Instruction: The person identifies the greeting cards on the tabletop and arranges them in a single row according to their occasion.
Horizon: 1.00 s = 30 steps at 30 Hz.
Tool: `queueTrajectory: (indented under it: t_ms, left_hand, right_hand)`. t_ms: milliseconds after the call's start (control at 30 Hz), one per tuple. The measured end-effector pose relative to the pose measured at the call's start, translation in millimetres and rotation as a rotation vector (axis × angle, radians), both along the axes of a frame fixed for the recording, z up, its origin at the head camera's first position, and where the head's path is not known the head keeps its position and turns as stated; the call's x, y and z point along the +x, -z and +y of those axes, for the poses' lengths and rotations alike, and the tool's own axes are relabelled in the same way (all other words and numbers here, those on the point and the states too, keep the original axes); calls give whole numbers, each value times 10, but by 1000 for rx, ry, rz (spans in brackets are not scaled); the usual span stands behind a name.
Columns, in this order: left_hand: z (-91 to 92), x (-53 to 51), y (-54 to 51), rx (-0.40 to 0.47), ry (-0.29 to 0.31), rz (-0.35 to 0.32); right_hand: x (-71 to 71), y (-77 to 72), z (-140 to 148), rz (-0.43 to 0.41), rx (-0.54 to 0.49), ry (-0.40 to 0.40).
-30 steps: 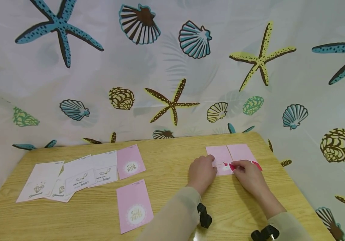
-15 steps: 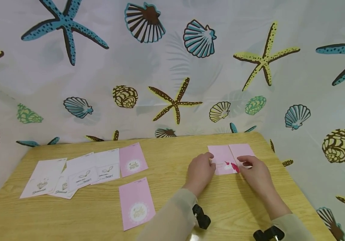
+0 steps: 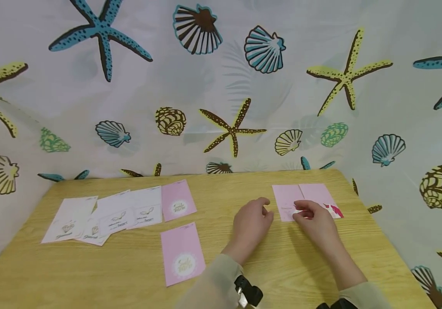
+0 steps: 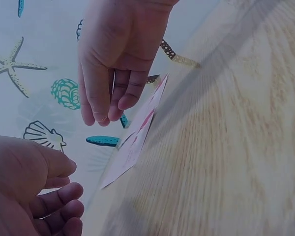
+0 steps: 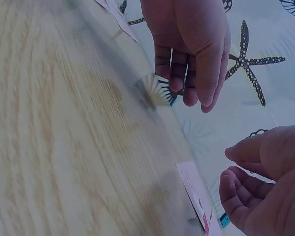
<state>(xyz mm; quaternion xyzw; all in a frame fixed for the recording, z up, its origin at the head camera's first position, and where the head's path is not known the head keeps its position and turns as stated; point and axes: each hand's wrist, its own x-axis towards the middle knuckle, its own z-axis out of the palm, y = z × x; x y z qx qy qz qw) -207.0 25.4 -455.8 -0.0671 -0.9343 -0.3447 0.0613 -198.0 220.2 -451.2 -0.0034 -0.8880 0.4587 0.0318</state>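
On the right of the table lie two pink cards side by side: a left card [image 3: 288,195] and a right card [image 3: 317,195] bearing a red-and-white unicorn print [image 3: 333,210]. My left hand [image 3: 252,225] is just left of them, fingers loosely bent and holding nothing. Above the left card's lower right part is my right hand [image 3: 317,225], thumb and fingers apart and nothing between them; it hides part of both cards. In the left wrist view, my right hand [image 4: 120,59] hangs above the pink cards [image 4: 128,157], apart from them.
On the left lie several overlapping white cards [image 3: 70,216] with gold designs. Beside them are an upper pink card [image 3: 177,193] and a lower pink card [image 3: 180,240], both printed "Smile More". A curtain [image 3: 198,90] with sea prints stands behind the wooden table [image 3: 128,266].
My left hand has drawn left, off the left pink card's edge. My right hand has lifted from the unicorn print and shifted left over the cards. The head view has turned slightly left.
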Motion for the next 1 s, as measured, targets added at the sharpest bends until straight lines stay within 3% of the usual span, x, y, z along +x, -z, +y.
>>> queueTrajectory:
  t_ms: [233, 500, 1000]
  left_hand:
    - [-337, 189, -63, -50, -25, 34]
    - [-777, 423, -30, -100, -87, 80]
    - [-1326, 678, 1, -99, -182, 68]
  right_hand:
    - [119, -43, -264, -26, -72, -44]
    - [207, -49, -603, -68, -229, -95]
    - [381, 5, -1032, -161, -442, -283]
